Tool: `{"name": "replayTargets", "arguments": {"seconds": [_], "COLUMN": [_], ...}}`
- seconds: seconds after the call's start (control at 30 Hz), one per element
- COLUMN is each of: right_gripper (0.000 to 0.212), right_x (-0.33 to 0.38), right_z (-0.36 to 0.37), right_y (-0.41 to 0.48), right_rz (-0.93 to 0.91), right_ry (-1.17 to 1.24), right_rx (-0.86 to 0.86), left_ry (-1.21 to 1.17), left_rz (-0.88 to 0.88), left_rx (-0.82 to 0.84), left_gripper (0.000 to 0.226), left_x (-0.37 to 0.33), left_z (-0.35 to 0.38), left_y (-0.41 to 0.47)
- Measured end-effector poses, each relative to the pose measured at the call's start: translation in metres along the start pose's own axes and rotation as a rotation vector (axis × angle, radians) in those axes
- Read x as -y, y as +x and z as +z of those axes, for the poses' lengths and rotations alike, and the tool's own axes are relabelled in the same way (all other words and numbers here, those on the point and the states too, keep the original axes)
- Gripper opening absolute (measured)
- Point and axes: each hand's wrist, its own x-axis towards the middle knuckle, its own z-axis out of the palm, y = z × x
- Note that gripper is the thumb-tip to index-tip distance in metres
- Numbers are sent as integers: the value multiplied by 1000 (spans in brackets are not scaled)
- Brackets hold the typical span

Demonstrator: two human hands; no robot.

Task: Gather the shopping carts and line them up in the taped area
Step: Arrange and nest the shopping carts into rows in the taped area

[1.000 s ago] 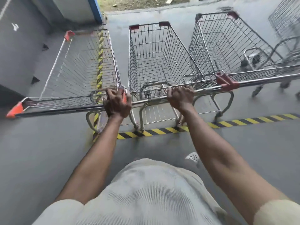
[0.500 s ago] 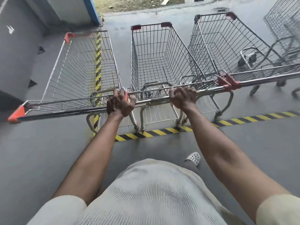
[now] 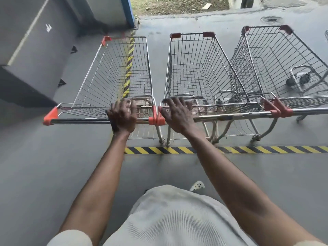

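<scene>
Gripping left fingers (image 3: 124,106) around cart handle (image 3: 79,121)

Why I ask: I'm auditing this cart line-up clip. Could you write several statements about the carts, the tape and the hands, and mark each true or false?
1. The left hand grips the handle of the left cart. True.
2. Both hands are on one cart. False: the right hand rests on the handle of the middle cart.
3. The middle cart holds groceries. False: its basket is empty.
4. Striped tape runs across the floor, nearer the person than the carts' wheels. True.
5. The handle end caps are blue. False: they are orange-red.
</scene>
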Motion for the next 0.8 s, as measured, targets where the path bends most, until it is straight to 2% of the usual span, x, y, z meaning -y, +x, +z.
{"name": "replayTargets", "arguments": {"seconds": [0.1, 0.17, 0.27, 0.37, 0.53, 0.67, 0.8], "right_gripper": [65, 63, 54, 55, 48, 45, 48], "right_x": [37, 47, 49, 56, 65, 70, 82], "right_z": [14, 27, 39, 38, 36, 37, 41], "right_y": [12, 14, 13, 23, 63, 79, 87], "right_rz": [-154, -206, -202, -135, -13, 35, 71], "right_ry": [-31, -133, -224, -258, -219, -249, -241], "right_rx": [144, 227, 251, 271, 344, 284, 265], "left_ry": [134, 223, 292, 297, 194, 92, 96], "left_rz": [-230, -295, -258, -222, -43, 69, 157], "left_rx": [-115, -41, 125, 179, 277, 336, 406], "left_gripper": [40, 43, 41, 42, 64, 71, 79], "left_x": [63, 97, 119, 128, 141, 151, 167], "left_z": [-14, -14, -2, 2, 5, 7, 7], "left_y": [17, 21, 23, 35, 72, 97, 118]}}
